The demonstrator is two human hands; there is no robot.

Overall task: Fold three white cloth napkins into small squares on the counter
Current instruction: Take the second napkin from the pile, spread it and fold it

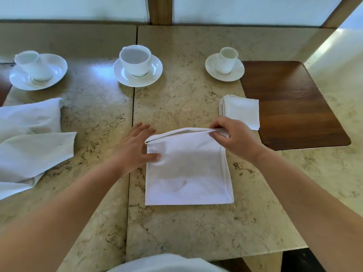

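Marbled beige desk (196, 232), white wall behind; napkin (188, 173) flat at centre, right hand (233, 137) pinching its far edge, left hand (135, 144) open, thumb on left edge

Bare counter (176, 232) is lying open nearer the person than the napkin being folded (186, 169). Beyond that napkin, open stone is running up to the middle cup and saucer (137, 67). Left of it, loose napkins (29, 138) are blocking the way. Right of it, a folded square (241, 111) is sitting close, overlapping a wooden mat (294, 107).
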